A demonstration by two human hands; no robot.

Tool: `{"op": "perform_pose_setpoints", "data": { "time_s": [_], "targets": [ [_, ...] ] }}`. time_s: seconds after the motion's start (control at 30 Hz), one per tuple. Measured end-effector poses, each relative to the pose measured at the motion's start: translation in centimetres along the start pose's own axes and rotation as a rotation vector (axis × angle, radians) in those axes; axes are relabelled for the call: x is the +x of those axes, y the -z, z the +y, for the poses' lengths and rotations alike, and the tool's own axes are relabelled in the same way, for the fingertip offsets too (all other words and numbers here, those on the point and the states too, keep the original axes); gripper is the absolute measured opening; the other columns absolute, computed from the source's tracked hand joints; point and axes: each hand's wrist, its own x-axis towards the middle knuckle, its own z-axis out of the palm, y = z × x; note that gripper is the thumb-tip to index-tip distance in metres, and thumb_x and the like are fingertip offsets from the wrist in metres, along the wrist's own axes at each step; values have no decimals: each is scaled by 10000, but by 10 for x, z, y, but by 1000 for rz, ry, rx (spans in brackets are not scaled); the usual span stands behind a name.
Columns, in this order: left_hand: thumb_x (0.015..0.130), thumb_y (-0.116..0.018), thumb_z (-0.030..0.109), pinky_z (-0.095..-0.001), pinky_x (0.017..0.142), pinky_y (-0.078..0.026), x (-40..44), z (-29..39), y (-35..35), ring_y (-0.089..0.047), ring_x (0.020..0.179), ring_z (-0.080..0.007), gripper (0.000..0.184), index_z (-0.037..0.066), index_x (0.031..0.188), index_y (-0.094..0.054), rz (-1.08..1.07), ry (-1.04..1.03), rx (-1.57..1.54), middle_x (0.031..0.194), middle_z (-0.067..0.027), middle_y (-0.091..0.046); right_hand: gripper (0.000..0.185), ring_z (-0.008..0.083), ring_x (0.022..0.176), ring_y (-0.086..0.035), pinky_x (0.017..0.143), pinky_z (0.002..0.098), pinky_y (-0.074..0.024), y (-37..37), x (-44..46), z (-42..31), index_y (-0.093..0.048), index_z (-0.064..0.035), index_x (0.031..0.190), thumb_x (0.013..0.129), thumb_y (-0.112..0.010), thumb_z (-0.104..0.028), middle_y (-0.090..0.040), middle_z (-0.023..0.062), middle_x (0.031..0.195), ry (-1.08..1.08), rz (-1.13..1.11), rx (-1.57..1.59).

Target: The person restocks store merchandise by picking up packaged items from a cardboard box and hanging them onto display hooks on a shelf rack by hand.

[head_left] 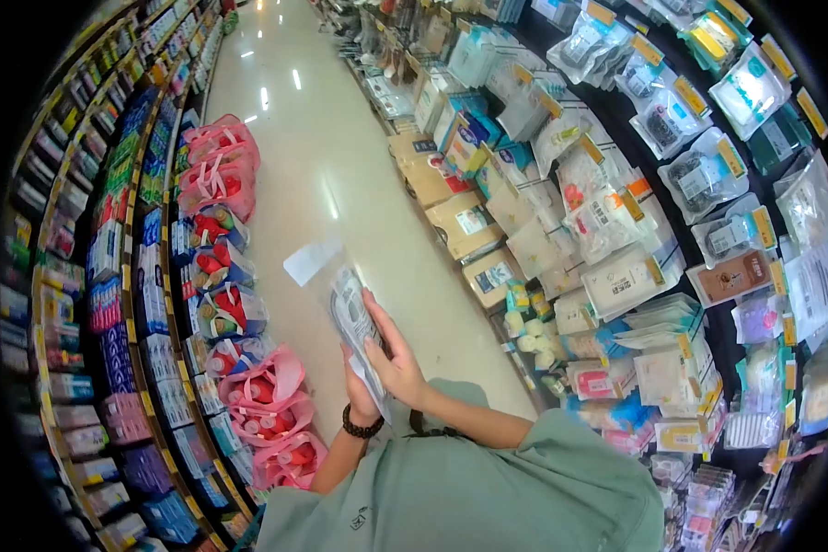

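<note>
In front of my green shirt I hold a flat clear plastic packet [348, 299], with grey, white and dark contents whose kind I cannot make out. It stands tilted, with a white tab [311, 261] at its top end. My left hand [360, 391], with a dark beaded bracelet at the wrist, grips the packet's lower part from the left and beneath. On the other side, my right hand [398, 361] lies along its edge with fingers pointing up the packet, the thumb pressed on it. The left fingertips are partly hidden behind the packet.
A pale shiny aisle floor [368, 175] runs between two shelf rows. Along the left shelves stand several pink bags [267, 391] and clear bags with red items [221, 262]. On the right, a rack holds hanging packets [616, 281] with orange tags, above brown boxes [465, 225].
</note>
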Motion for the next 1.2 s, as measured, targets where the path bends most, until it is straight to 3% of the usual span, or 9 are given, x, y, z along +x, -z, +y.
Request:
{"op": "perform_pose_setpoints", "data": {
  "time_s": [0.2, 0.33, 0.57, 0.67, 0.7, 0.77, 0.93, 1.07, 1.2],
  "targets": [
    [1063, -213, 340, -385, 1191, -210, 88, 6, -12, -265, 1453, -272, 599, -55, 1514, -206, -120, 5, 92, 1568, -149, -280, 509, 262, 1484, -211, 1196, 362, -166, 22, 72, 8, -306, 63, 1477, 979, -397, 13, -244, 190, 1589, 23, 108, -6],
    [1044, -324, 295, -377, 1184, -221, 148, -13, -7, -284, 1443, -262, 594, -19, 1532, -196, -147, 30, 162, 1569, -150, -279, 503, 266, 1478, -231, 1197, 365, -177, 49, 113, 32, -315, 61, 1474, 979, -384, 3, -277, 190, 1575, 28, 188, 5],
    [977, -548, 149, -377, 1114, -331, 280, -16, -47, -353, 1397, -290, 678, 25, 1545, -200, -95, -75, 538, 1538, -168, -311, 533, 233, 1385, -370, 1157, 347, -263, 127, 208, 73, -282, 37, 1491, 1072, -278, -292, -385, 152, 1494, -150, 111, 445],
    [942, -605, 104, -406, 1101, -356, 344, -14, -61, -354, 1396, -297, 715, 20, 1536, -216, -108, -18, 584, 1535, -160, -304, 549, 222, 1372, -381, 1148, 348, -277, 161, 258, 99, -261, 2, 1511, 1075, -258, -332, -391, 125, 1490, -247, 123, 675],
    [915, -643, 108, -416, 1097, -362, 366, -16, -63, -350, 1397, -299, 755, 22, 1534, -219, -123, -9, 638, 1537, -160, -294, 572, 211, 1373, -377, 1143, 351, -285, 178, 275, 110, -232, -37, 1533, 1075, -247, -381, -367, 96, 1511, -329, 45, 877],
    [863, -720, 115, -438, 1089, -374, 411, -26, -62, -343, 1398, -304, 835, 25, 1530, -227, -155, 6, 741, 1539, -159, -273, 578, 201, 1356, -395, 1125, 349, -311, 204, 310, 102, -242, -46, 1531, 1074, -252, -401, -392, 80, 1496, -384, 117, 828],
    [721, -856, 212, -455, 1081, -380, 491, -44, -91, -314, 1409, -311, 1029, 65, 1533, -242, -355, -3, 986, 1541, -167, -237, 592, 197, 1187, -558, 994, 331, -459, 271, 359, 152, -359, -29, 1467, 1069, -248, -453, -539, 110, 1350, -282, -72, 1005],
    [692, -876, 238, -448, 1073, -380, 543, -66, -107, -313, 1412, -311, 1076, 59, 1535, -234, -418, 24, 1015, 1563, -171, -217, 576, 185, 1115, -596, 964, 310, -477, 297, 398, 133, -439, -27, 1417, 1070, -262, -450, -592, 111, 1262, -350, 225, 891],
    [719, -858, 218, -453, 1069, -390, 595, -95, -97, -315, 1414, -309, 1039, 76, 1538, -235, -500, 89, 985, 1569, -176, -216, 393, 115, 1098, -575, 939, 289, -468, 339, 416, 154, -520, -35, 1312, 1067, -404, -319, -618, 50, 1172, -294, 522, 526]
  ]
}}
